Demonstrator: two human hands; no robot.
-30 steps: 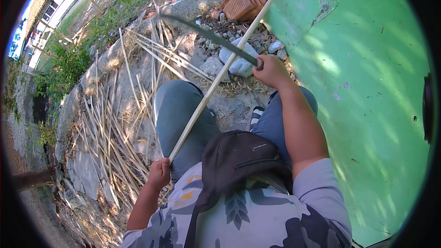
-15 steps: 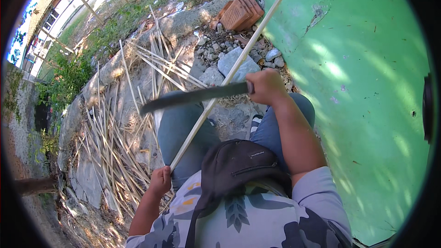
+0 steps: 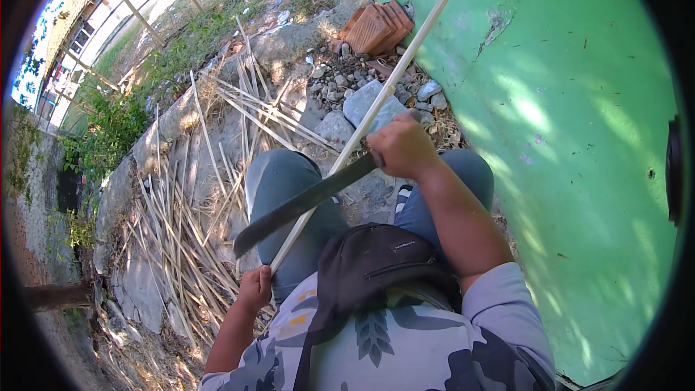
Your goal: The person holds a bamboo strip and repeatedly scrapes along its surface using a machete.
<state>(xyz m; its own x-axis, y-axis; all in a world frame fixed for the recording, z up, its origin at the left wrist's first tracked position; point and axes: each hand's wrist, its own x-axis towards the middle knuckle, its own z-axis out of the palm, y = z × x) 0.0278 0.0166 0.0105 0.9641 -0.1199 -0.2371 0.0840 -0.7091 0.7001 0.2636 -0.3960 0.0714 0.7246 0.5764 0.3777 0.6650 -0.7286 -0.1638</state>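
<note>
My left hand [image 3: 255, 288] is closed round the near end of a long pale strip of split bamboo or wood [image 3: 394, 76], beside my left thigh. The strip slants up and away to the right, its far end in front of the green wall. In my right hand [image 3: 405, 146] is the handle of a machete [image 3: 308, 205]. Its dark, broad blade points down to the left and crosses over the strip above my lap. The rounded tip is just above my left hand. Whether the edge touches the strip I cannot tell.
Many similar pale strips [image 3: 177, 246] lie in a loose heap on the ground at my left, with more ahead. A large grey stone [image 3: 365, 101], gravel and stacked orange tiles [image 3: 380, 27] lie ahead. A green wall or floor surface [image 3: 579, 174] fills the right side.
The machete has swung toward me along the strip, its tip now lower and nearer my left hand. My right hand has come slightly left and nearer. My left hand has barely moved.
</note>
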